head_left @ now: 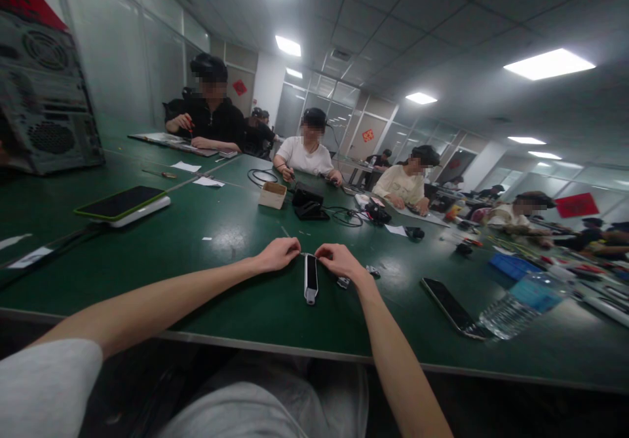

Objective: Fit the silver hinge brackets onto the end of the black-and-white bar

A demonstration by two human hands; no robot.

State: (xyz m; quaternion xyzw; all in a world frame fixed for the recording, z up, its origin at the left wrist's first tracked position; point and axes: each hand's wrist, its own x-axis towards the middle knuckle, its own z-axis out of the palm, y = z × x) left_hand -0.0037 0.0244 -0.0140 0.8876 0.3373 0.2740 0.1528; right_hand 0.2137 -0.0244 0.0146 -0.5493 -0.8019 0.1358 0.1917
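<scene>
On the green table, a slim white-and-black handheld device point(311, 279) lies lengthwise, its narrow grey end towards me. My left hand point(279, 255) is at the far left corner of it, fingers pinched together around something too small to make out. At the far right corner my right hand point(339, 260) has its thumb and fingertips closed beside the device's edge; what they grip, if anything, is hidden. Just right of the device, partly under my right wrist, sits a small silver-and-black part point(343, 283). Another small part point(373, 272) lies behind that wrist.
A phone point(449, 304) and a water bottle point(523, 304) lie to the right, near a blue tray point(514, 266). Leftward are a green-edged phone point(122, 203) and a computer case point(46, 97). A small box point(272, 195) and cables stand ahead, before several seated people.
</scene>
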